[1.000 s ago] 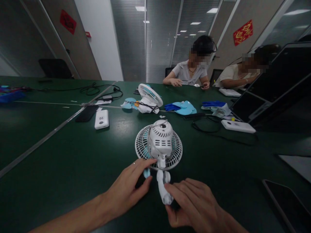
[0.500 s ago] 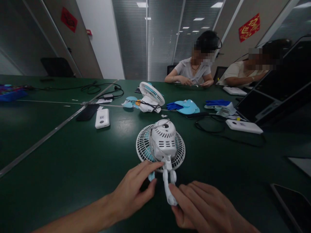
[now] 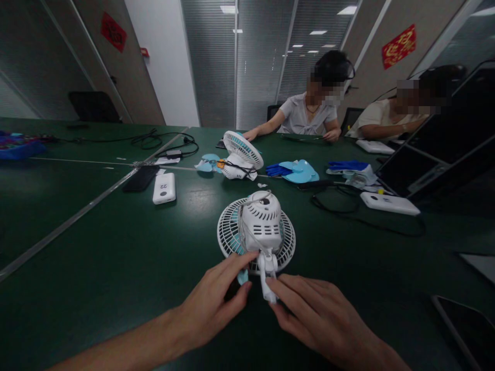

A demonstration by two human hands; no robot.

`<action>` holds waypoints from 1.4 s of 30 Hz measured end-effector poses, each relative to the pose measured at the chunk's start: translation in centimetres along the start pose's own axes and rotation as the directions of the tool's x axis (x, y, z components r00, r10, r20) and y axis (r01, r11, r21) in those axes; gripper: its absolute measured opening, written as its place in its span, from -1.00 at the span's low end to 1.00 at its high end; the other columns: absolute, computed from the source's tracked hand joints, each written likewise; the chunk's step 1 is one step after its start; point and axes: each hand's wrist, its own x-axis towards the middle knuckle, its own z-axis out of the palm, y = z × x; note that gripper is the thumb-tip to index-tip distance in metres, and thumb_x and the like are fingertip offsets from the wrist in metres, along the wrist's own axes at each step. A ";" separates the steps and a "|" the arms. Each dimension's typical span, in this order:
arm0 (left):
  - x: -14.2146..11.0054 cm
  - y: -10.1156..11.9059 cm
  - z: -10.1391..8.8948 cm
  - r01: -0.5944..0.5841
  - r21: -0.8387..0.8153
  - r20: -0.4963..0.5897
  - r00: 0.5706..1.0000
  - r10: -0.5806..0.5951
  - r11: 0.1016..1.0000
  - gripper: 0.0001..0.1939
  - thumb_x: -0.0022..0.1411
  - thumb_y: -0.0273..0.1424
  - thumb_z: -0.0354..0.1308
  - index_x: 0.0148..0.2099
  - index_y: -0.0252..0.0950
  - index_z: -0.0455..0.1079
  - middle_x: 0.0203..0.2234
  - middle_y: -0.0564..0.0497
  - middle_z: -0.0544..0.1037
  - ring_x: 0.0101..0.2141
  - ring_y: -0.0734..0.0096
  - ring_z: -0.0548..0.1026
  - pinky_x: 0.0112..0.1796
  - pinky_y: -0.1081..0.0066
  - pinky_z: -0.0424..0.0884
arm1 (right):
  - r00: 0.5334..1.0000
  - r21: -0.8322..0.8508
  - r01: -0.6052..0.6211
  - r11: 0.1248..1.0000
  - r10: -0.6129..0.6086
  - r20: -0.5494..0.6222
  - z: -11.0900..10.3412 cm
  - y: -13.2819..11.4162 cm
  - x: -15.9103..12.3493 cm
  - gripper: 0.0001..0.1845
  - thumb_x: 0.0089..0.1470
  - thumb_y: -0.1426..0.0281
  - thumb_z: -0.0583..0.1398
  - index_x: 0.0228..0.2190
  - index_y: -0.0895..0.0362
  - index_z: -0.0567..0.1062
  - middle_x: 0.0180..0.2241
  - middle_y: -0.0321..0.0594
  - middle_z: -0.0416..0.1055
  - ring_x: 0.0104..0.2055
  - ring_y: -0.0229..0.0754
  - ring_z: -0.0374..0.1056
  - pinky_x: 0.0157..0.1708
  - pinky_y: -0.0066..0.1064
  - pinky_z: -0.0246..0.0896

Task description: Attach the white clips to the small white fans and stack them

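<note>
A small white clip fan (image 3: 261,226) lies face down on the green table, its round grille (image 3: 228,226) underneath and its vented motor housing facing up. A grey cord wraps around the housing. My left hand (image 3: 216,291) is at the fan's near left, its index fingertip on the neck and its fingers curled at the grille's edge. Between its fingers and thumb shows a small light-blue piece (image 3: 243,276), mostly hidden. My right hand (image 3: 319,306) pinches the white clip arm (image 3: 266,283) between thumb and fingers at its near end.
Beyond stands another white fan (image 3: 240,154) beside light-blue blades (image 3: 211,163). Blue gloves (image 3: 276,170) lie by more blades (image 3: 301,171). White power banks (image 3: 164,188) and black cables (image 3: 336,206) lie around. A phone (image 3: 464,324) is at right. Two people (image 3: 309,111) sit opposite.
The clip arm has swung upward and away from me at its joint, my right hand moving with it. My left hand stays nearly in place. A person opposite has stretched an arm toward the far fan.
</note>
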 end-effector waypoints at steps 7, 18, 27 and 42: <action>0.4 1.3 0.3 -0.111 -0.214 -0.234 0.970 0.060 0.970 -0.70 0.33 -0.43 0.36 0.06 -0.07 0.47 -0.08 0.08 0.62 -0.12 0.44 0.60 -0.08 0.49 0.55 | 0.975 0.269 -0.205 0.941 0.221 -0.030 1.6 -1.3 -0.2 -0.62 0.34 0.52 0.14 0.15 0.12 0.45 0.01 0.00 0.51 -0.04 -0.08 0.59 -0.20 -0.35 0.63; 1.7 3.4 1.2 -0.261 -0.106 -0.255 0.940 0.228 0.959 -0.45 0.37 -0.52 0.29 0.31 0.01 0.34 0.01 0.05 0.64 -0.05 0.35 0.52 -0.01 0.35 0.51 | 0.899 0.624 -0.286 0.727 0.429 -0.087 1.8 -2.5 0.3 -0.44 0.23 0.55 0.19 0.24 0.05 0.36 0.12 -0.05 0.41 0.05 -0.09 0.54 -0.19 -0.51 0.63; 1.5 3.1 1.9 -0.201 -0.031 -0.341 0.923 0.178 0.979 -0.45 0.34 -0.49 0.30 0.29 -0.02 0.32 0.14 -0.06 0.46 0.08 0.21 0.43 0.07 0.24 0.43 | 0.802 0.757 -0.362 0.544 0.596 -0.044 2.4 -3.0 0.6 -0.65 0.28 0.48 0.28 0.04 -0.08 0.49 0.01 -0.17 0.48 -0.02 -0.13 0.54 -0.21 -0.49 0.59; 0.9 3.1 4.2 0.206 -0.709 -0.112 0.912 -0.395 0.675 -0.32 0.15 -0.26 0.47 0.24 -0.20 0.29 -0.21 -0.02 0.54 -0.23 0.33 0.52 -0.12 0.28 0.47 | 0.544 0.862 -0.463 0.206 0.834 0.093 2.8 -1.8 -0.5 -0.78 0.41 0.22 0.19 0.00 0.04 0.47 -0.35 -0.22 0.58 -0.48 -0.21 0.53 -0.51 -0.46 0.51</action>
